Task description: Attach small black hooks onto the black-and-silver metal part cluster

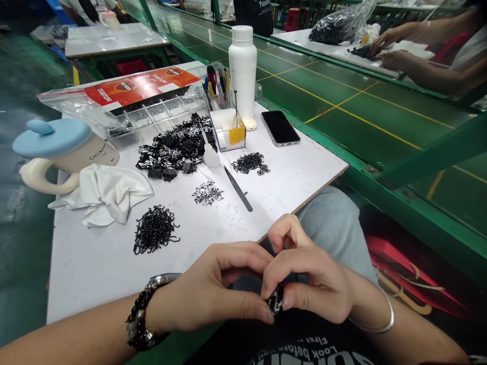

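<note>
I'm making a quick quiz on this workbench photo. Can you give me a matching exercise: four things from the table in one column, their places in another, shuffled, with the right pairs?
Things:
1. white bottle
2. phone
3. white cloth
4. small black part

Places:
A. pinched between the left hand and right hand
B. crumpled beside the mug with the blue lid
C. lying flat near the table's right edge
D. standing upright at the back of the table

Pairs: 1-D, 2-C, 3-B, 4-A
</note>
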`<state>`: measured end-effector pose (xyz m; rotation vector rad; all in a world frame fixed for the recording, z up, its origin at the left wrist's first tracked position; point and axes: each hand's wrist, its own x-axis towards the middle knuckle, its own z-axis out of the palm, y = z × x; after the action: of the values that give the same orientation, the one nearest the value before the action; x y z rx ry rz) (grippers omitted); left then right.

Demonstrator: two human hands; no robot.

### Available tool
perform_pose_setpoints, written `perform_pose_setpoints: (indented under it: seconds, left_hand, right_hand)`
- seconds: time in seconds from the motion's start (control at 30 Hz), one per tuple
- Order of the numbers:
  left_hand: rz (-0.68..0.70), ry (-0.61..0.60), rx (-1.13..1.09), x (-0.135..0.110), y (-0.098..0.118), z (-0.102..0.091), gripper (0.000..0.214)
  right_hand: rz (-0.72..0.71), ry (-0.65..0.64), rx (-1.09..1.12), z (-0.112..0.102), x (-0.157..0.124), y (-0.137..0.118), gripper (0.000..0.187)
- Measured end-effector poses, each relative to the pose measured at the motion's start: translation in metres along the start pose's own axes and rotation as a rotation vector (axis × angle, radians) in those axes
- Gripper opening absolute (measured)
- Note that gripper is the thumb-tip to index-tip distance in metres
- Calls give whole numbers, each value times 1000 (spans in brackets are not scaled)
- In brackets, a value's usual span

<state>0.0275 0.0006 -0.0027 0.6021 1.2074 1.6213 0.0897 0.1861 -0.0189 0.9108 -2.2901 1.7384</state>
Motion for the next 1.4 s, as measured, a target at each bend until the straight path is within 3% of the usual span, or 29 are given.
perform_pose_setpoints:
  seconds: [0.33,0.53,0.7,0.8,0.9,0.97,1.17,1.4]
  left_hand:
    - [-78,27,-66,-1,1,2,27]
    - [-161,-20,-333,0,-5,-1,22]
    - [-111,-14,-490,-1,-6,0,24]
    - [-71,-11,-571,-1,-3,1,23]
    - [-75,4,-628,0,0,0,22]
    - [-84,25,-650,2,2,-3,22]
    - [-80,72,-669,4,5,-5,21]
    - [-85,80,-667,5,3,-7,23]
  right_hand:
    - [-26,-13,49,1,3,3,28]
    - [-10,24,1,1,7,7,33]
    - [-18,-13,-44,-10,16,8,40]
    - [46,100,-248,-35,24,28,44]
    - [192,238,-467,-66,38,59,22]
    - [281,230,-598,-79,49,76,11]
    - [377,93,-832,-70,72,96,7]
    - [436,70,-940,-64,77,104,12]
